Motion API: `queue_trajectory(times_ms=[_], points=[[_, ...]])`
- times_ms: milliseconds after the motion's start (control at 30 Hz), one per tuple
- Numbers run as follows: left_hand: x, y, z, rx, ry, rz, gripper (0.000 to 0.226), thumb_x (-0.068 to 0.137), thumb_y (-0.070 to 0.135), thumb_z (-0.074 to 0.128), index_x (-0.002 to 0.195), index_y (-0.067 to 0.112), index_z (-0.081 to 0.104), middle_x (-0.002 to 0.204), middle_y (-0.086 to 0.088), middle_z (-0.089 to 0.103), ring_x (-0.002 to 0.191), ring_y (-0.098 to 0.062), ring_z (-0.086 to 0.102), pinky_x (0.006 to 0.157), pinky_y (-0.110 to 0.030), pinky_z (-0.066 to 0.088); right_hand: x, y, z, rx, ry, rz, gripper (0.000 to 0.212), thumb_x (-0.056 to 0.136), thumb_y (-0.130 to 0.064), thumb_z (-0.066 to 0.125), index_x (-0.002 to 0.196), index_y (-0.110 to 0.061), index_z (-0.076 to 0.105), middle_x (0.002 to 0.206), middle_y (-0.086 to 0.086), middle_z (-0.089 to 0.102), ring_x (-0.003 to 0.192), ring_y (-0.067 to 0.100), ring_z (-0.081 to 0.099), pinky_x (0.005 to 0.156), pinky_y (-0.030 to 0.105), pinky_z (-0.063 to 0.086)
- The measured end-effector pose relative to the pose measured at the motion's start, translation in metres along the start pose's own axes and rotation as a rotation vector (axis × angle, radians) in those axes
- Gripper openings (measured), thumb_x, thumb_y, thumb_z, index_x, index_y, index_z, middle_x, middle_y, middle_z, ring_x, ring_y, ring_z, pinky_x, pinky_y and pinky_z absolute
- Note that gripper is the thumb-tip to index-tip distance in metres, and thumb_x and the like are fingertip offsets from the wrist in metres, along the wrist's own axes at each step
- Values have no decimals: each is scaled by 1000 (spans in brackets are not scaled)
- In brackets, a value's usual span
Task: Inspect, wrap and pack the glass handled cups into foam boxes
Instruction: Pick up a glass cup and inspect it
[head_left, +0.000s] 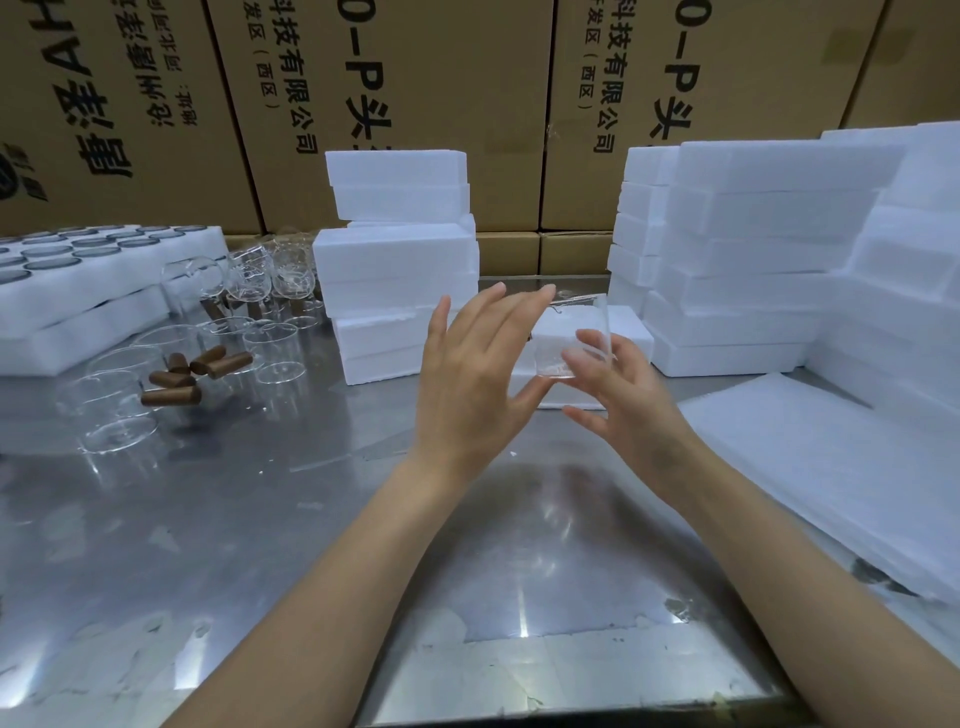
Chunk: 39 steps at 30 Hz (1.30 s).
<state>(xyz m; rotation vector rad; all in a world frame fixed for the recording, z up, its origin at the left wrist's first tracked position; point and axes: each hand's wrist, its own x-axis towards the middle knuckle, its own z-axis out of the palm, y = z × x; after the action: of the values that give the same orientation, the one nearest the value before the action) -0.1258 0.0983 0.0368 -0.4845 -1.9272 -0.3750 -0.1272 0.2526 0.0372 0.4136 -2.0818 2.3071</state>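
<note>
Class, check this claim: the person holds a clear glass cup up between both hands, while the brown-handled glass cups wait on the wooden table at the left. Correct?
Not quite. The head view shows a shiny metal table, not wood. The rest stands: both hands, left hand and right hand, hold the clear glass cup, and brown-handled glass cups wait at left.

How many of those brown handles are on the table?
At least 6: four brown handles clustered front-left among the glass cups, and two or more farther back, partly hidden behind glass.
</note>
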Motion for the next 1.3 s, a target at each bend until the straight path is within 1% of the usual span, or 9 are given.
queue_trajectory(times_ms=[100, 200, 367, 600, 800, 933, 1133, 1233, 1300], points=[[0, 2, 1, -9, 9, 13, 66, 76, 28, 79, 135, 11, 53, 129, -5, 61, 127, -28, 51, 109, -52, 24, 1, 2, 0, 14, 42, -14, 53, 66, -46, 73, 110, -25, 52, 102, -15, 63, 96, -2, 64, 86, 30, 49], [3, 3, -2, -117, 34, -57, 78, 78, 40, 76, 140, 8, 41, 138, -8, 53, 129, -27, 47, 110, -54, 25, 5, -1, -3, 158, 58, 58, 47, 66, -52, 66, 101, -20, 58, 97, -6, 67, 98, 5, 65, 90, 33, 47], [2, 3, -3, -200, -28, -145, 86, 75, 44, 77, 142, 4, 38, 143, -8, 46, 133, -23, 41, 113, -52, 22, 6, -7, -8, 310, 44, 153, 59, 68, -62, 50, 101, -13, 57, 100, 2, 74, 102, 9, 66, 94, 34, 45], [0, 6, 2, -276, -142, -158, 80, 78, 43, 74, 142, 8, 41, 139, -5, 52, 127, -21, 46, 114, -46, 26, 5, -6, -7, 345, -97, 203, 60, 72, -62, 50, 97, -8, 56, 106, 10, 72, 106, 15, 65, 107, 40, 37], [-1, 3, 3, -325, -103, -211, 63, 80, 29, 77, 134, 11, 50, 126, -2, 60, 116, -16, 50, 103, -54, 38, 2, -8, -5, 272, -174, 213, 81, 77, -65, 45, 131, -5, 50, 119, 3, 67, 113, 13, 62, 106, 41, 36], [1, 2, 1, -275, -83, -174, 60, 81, 25, 77, 133, 9, 52, 125, -6, 60, 117, -24, 54, 101, -51, 41, 1, -8, -3, 236, -64, 153, 61, 75, -60, 60, 124, -25, 56, 122, -5, 64, 111, 9, 62, 99, 39, 44], [0, 4, 3, -237, -113, -125, 62, 80, 22, 76, 136, 12, 50, 127, -9, 57, 119, -25, 51, 100, -52, 41, 1, -5, -1, 92, -19, 73, 44, 72, -46, 73, 110, -28, 60, 118, -10, 62, 106, 4, 62, 90, 33, 47], [2, 4, 3, -336, -108, -124, 76, 78, 31, 77, 142, 16, 38, 136, -4, 50, 125, -18, 46, 104, -47, 41, 3, -5, -2, 166, -14, 108, 49, 69, -48, 63, 109, -20, 62, 103, -7, 68, 103, 6, 63, 98, 36, 45], [3, 6, 0, -466, -169, -280, 86, 76, 46, 75, 145, 25, 28, 143, 5, 42, 129, -8, 42, 106, -33, 40, 2, -6, -2, 220, -24, 138, 54, 70, -49, 56, 113, -17, 60, 105, -2, 67, 109, 11, 61, 102, 37, 42]])
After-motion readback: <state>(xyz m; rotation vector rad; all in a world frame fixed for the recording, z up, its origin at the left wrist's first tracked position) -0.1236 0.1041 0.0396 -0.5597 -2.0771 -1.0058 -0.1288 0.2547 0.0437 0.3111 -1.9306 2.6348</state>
